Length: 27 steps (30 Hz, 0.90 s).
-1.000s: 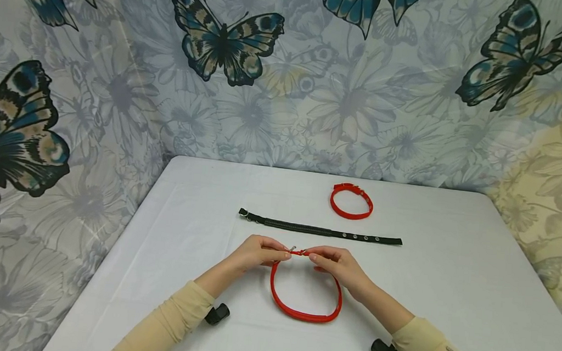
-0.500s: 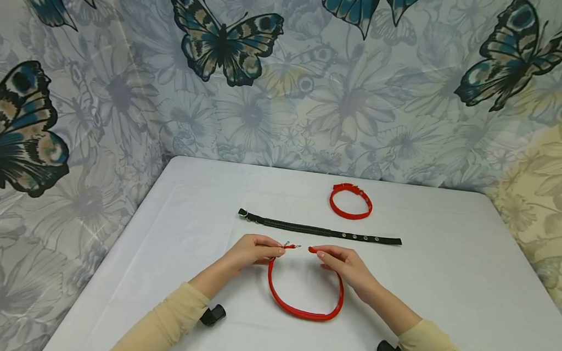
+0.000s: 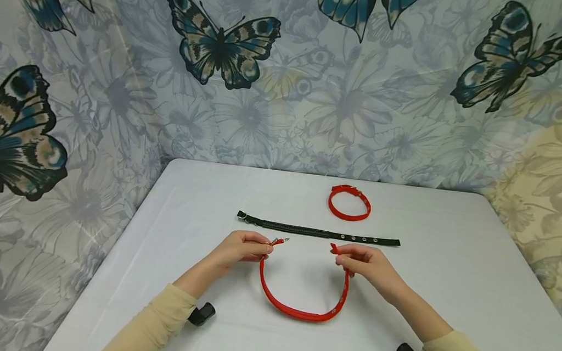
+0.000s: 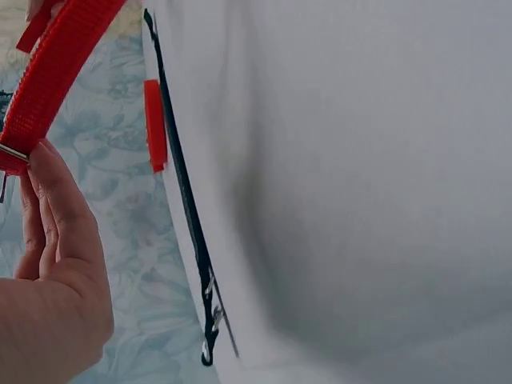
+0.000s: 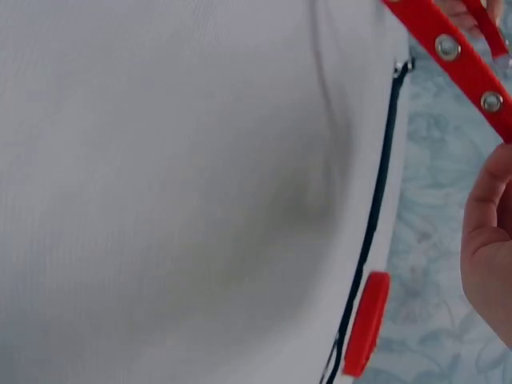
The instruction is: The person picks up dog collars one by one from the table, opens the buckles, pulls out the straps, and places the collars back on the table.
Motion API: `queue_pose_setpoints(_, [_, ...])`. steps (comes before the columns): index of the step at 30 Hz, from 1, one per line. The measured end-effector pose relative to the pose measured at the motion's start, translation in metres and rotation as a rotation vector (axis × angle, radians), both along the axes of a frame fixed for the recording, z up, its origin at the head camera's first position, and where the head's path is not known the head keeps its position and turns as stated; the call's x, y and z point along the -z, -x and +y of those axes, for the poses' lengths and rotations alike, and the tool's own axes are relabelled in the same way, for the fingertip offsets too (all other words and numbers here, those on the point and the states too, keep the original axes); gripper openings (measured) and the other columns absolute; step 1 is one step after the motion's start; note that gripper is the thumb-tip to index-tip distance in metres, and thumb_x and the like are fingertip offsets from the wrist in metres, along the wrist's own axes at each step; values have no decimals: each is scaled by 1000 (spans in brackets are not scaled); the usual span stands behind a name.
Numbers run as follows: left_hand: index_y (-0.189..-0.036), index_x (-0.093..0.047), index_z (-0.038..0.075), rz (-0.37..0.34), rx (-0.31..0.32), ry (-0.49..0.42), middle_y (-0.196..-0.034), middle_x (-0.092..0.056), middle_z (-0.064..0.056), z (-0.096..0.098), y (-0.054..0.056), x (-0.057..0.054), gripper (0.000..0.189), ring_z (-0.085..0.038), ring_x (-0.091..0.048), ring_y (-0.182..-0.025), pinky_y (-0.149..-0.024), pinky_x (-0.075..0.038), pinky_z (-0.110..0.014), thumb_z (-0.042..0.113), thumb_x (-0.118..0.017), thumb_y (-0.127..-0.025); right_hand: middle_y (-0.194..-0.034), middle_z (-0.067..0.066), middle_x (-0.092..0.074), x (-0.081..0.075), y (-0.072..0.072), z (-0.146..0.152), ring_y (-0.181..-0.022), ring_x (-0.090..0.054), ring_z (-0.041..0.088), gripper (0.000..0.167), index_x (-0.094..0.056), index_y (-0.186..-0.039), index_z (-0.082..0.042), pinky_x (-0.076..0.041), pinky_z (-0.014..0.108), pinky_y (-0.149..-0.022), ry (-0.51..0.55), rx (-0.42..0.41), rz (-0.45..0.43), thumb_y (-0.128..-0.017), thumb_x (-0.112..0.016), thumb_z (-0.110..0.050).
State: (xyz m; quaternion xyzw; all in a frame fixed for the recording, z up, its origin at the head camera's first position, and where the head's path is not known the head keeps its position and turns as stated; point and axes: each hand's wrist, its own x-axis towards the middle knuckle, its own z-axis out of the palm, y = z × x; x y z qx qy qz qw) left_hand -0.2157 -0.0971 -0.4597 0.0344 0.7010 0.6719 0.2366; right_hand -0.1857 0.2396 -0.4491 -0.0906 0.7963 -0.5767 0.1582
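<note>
A red collar (image 3: 302,314) hangs in a U between the two hands, its ends apart. My left hand (image 3: 241,248) pinches the end with the metal buckle, which pokes out past the fingertips. In the left wrist view, a metal loop crosses the red strap (image 4: 56,76) at the fingers of the left hand (image 4: 60,240). My right hand (image 3: 370,268) pinches the other end, whose tip sticks out above the fingers. Metal eyelets (image 5: 448,47) show on that strap in the right wrist view, beside the right hand (image 5: 490,240).
Beyond the hands a black collar (image 3: 316,232) lies stretched straight across the white table (image 3: 200,191). Farther back is a second red collar (image 3: 348,218), closed into a ring. A patterned butterfly cloth (image 3: 251,118) stands behind the table. Black wrist devices (image 3: 202,314) sit under both forearms.
The collar's ends were together a second ago and have come apart. My left hand has moved left and my right hand right, widening the loop into an open U.
</note>
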Motion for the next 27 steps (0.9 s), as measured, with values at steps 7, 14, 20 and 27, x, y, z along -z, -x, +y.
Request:
queue_pose_setpoints(7, [-103,-65,1,43,5,-67,-99,-69,-19,-14,4,-8,23,-21,-69,-87,-85,-56,-39,12,-75,-84,-101,7,-68,-9,2,25,-91,-66,31,37,-58,-121,4,-56,33,-82,77,77,45,-94,-67,-19])
queue_pose_setpoints(14, [-118,-55,0,119,-53,-98,-99,-66,-11,-23,9,-8,39,-32,-67,-95,-82,-56,-42,2,-72,-84,-107,2,-66,-11,5,45,-97,-67,19,30,-57,-117,3,-56,34,-84,145,121,94,-94,-66,-13])
queue_pose_setpoints(20, [-140,-47,6,193,-76,-111,-111,-58,-22,-27,11,-5,60,-22,-63,-95,-81,-57,-40,-5,-68,-84,-105,-1,-67,-9,6,58,-96,-66,12,27,-55,-116,5,-55,28,-83,166,163,119,-95,-64,-10])
queue_pose_setpoints(27, [-140,-49,7,285,-89,-62,-113,-55,-21,-29,13,1,59,-26,-58,-102,-80,-55,-31,-10,-62,-84,-103,2,-68,-6,7,66,-94,-67,9,20,-57,-110,1,-55,27,-82,240,206,118,-93,-65,-5])
